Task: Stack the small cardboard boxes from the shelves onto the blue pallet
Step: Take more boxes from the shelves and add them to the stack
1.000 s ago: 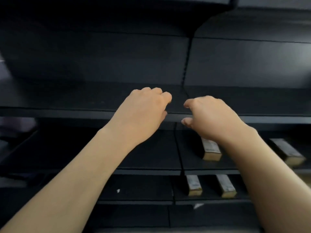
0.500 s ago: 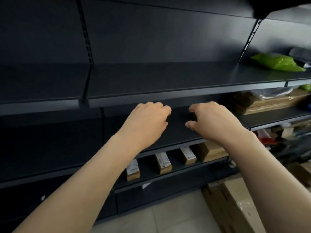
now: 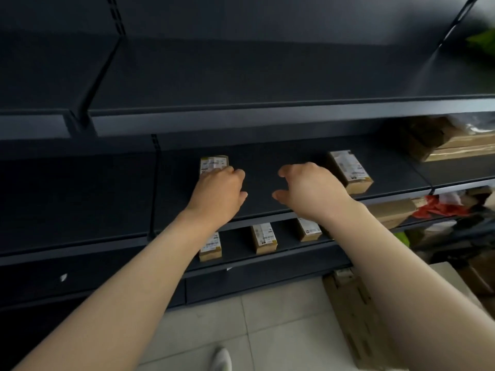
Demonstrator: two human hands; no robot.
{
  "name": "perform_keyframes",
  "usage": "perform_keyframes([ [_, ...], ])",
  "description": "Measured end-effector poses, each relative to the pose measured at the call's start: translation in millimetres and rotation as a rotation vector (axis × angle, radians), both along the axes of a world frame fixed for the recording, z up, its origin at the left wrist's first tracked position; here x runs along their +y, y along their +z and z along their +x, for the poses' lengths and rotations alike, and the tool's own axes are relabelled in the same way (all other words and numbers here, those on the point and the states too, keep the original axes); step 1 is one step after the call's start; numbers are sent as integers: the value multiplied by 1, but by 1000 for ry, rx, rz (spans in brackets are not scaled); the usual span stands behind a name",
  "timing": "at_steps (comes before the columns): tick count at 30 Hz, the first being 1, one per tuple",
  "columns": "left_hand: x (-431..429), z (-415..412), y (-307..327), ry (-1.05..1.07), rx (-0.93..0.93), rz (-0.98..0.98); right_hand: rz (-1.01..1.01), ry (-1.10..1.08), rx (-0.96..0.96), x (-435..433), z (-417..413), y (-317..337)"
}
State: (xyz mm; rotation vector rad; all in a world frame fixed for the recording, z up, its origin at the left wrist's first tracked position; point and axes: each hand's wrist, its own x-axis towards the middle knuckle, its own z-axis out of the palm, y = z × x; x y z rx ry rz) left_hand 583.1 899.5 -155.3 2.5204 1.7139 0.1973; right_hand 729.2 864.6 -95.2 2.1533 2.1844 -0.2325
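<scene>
While left hand (image 3: 218, 192) rests on a small box (image 3: 213, 164) | right hand (image 3: 308, 192) released | second box (image 3: 349, 170) beside it

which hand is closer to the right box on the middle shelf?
Right. The right hand is just left of the box, apart from it, fingers curled open. The left hand is farther left, on another box.

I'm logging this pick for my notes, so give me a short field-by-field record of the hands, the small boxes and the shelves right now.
left hand: resting on left box, grip unclear
right hand: open, empty, short of right box
middle shelf: two small boxes
lower shelf: three small boxes visible, first, second, third
top shelf: bare where visible
pallet: not in view
</scene>
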Motion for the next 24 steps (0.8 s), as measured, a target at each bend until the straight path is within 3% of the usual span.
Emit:
perform_keyframes([
  [10, 66, -14, -88, 225, 54, -75, -72, -2, 39, 52, 5, -61],
  [24, 93, 18, -134, 654, -225, -170, -107, 74, 23, 86, 49, -105],
])
